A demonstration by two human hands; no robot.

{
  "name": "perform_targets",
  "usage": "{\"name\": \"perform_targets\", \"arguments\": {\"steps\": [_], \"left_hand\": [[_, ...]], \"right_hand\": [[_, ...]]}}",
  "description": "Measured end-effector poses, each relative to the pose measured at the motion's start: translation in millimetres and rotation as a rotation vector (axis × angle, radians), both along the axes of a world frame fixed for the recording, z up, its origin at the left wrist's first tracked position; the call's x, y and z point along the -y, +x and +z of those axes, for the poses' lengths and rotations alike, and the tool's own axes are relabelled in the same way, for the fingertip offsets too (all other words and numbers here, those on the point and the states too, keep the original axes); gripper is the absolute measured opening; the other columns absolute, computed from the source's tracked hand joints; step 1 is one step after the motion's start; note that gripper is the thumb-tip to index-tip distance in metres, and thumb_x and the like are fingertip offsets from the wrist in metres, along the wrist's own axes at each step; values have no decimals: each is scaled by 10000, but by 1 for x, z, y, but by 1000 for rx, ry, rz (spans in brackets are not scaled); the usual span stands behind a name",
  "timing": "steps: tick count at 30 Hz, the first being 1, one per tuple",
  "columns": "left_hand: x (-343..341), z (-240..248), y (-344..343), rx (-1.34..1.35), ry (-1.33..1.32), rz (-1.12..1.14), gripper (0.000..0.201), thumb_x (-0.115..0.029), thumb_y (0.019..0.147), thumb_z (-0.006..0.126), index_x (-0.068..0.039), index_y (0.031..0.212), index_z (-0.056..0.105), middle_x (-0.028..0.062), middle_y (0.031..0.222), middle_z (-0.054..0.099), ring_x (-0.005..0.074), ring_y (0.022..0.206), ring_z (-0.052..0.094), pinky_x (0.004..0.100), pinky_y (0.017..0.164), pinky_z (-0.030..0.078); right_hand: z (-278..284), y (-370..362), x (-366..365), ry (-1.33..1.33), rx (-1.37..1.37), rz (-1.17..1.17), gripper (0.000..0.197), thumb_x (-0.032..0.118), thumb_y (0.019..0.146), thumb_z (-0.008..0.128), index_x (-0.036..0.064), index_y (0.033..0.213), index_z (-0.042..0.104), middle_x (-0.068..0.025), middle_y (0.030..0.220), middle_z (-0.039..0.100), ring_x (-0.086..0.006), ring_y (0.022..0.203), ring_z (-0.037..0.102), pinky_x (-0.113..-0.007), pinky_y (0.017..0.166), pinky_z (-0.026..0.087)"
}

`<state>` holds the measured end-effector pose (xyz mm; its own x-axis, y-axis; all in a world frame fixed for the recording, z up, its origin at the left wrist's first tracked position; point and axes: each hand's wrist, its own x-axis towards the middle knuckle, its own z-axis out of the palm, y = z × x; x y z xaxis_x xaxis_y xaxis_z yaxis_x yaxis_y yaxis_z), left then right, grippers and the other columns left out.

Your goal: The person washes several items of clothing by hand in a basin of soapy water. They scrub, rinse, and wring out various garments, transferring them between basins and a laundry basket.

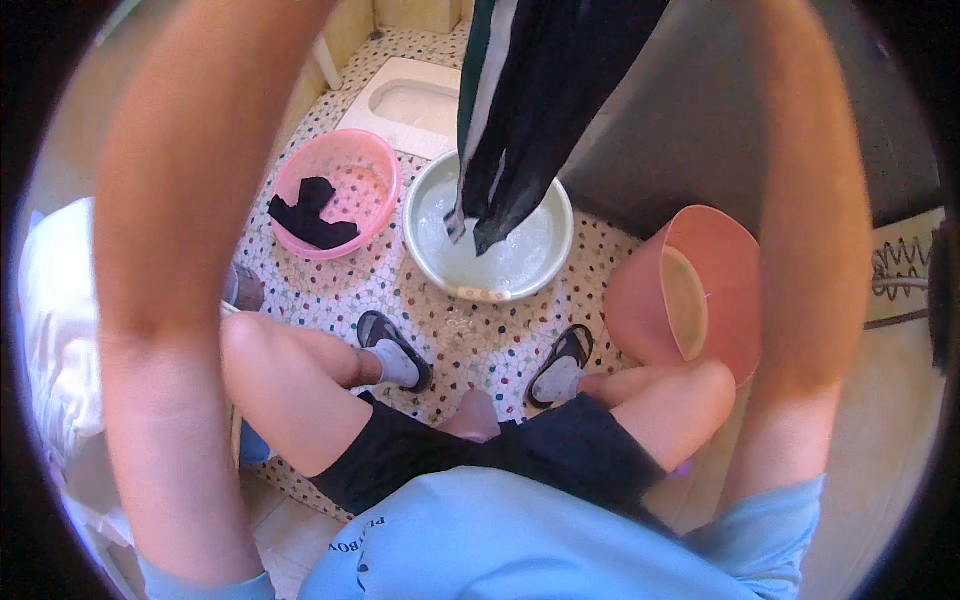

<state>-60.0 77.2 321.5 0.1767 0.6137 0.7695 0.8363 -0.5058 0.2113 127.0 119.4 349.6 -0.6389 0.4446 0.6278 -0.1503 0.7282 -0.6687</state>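
Both my forearms rise past the upper edge, so my left hand and my right hand are out of sight. Between the arms hangs a dark wet garment (560, 80) with a pale stripe down its left side; its top and whatever grips it are cut off. The garment's lower ends dangle over a pale basin (413, 250) with water in it. I cannot tell whether the lowest tips touch the water. To the left, a pink basin (391, 190) holds a crumpled black cloth (315, 222).
A pink bucket (640, 290) stands by my right knee, with a pale rounded thing (686, 300) inside. Behind the basins lies a white squat toilet (380, 125) in the speckled floor (455, 345). White cloth (62, 320) is piled at the left. A dark panel (680, 140) borders the right.
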Motion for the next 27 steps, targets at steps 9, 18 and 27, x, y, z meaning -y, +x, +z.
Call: {"name": "perform_targets", "arguments": {"steps": [9,18,27], "left_hand": [[20,-422,6,452,-885,296,319,-325,854,588,-127,1090,669,184,1018,670,343,971,642,448,839,508],[49,-620,52,324,-1215,537,481,-303,844,611,-220,1315,555,115,1481,378,354,1359,342,566,1083,290],[53,-732,68,396,-1459,570,418,-207,800,590,-134,1211,609,211,1174,612,400,1146,542,504,976,420]], "right_hand": [[-481,-14,-8,-435,319,-490,380,333,800,693,-18,934,637,-221,912,667,-357,870,639,-411,808,489],[-653,-9,36,46,876,-616,366,347,831,623,49,1042,646,-239,1297,519,-418,1235,448,-474,1015,373],[-764,4,34,-342,1388,-267,442,353,829,599,57,1157,625,-261,1295,519,-418,1251,454,-505,1038,363]]}}
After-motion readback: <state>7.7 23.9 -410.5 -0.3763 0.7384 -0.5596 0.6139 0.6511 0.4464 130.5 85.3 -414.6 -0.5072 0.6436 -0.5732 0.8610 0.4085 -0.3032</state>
